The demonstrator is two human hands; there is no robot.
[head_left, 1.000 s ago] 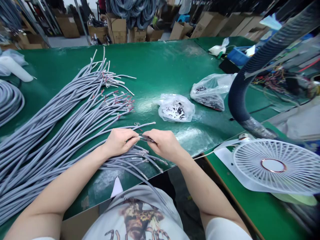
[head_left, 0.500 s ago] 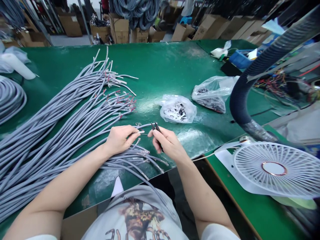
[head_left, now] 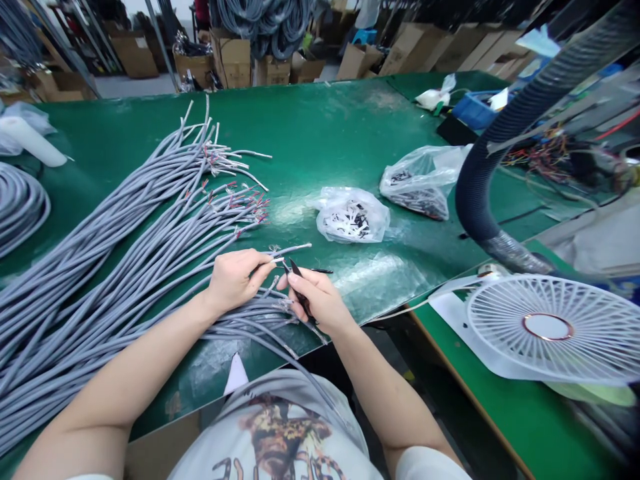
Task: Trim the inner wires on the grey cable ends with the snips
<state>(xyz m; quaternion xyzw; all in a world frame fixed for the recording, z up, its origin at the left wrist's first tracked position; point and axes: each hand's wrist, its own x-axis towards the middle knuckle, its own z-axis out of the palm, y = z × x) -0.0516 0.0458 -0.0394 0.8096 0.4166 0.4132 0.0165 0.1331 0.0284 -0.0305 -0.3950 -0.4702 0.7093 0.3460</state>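
Note:
My left hand (head_left: 235, 279) is closed in a pinch on a grey cable, whose pale stripped end (head_left: 279, 260) pokes out past the fingertips. Wrapped round a pair of small black snips (head_left: 303, 293), my right hand (head_left: 325, 303) is closed too. The blades point up and left, right beside that end; whether they touch it I cannot tell. Beneath and around both hands lie loose grey cables (head_left: 250, 327) with frayed, stripped ends. Farther back, a larger bundle of grey cables (head_left: 165, 213) shows red and white wires at its tips. A thin black stick-like piece (head_left: 321, 271) lies behind my right hand.
Two clear plastic bags, one of black and white pieces (head_left: 353, 223) and one of dark pieces (head_left: 417, 193), lie on the green table (head_left: 320, 133). A black flexible hose (head_left: 475, 173) arches down on the right above a white fan (head_left: 550, 327). A cable coil (head_left: 20, 207) sits at left.
My right hand has moved left with the snips, bringing the blades to the cable end in my left hand. The black stick-like piece now shows behind it. The view has shifted slightly.

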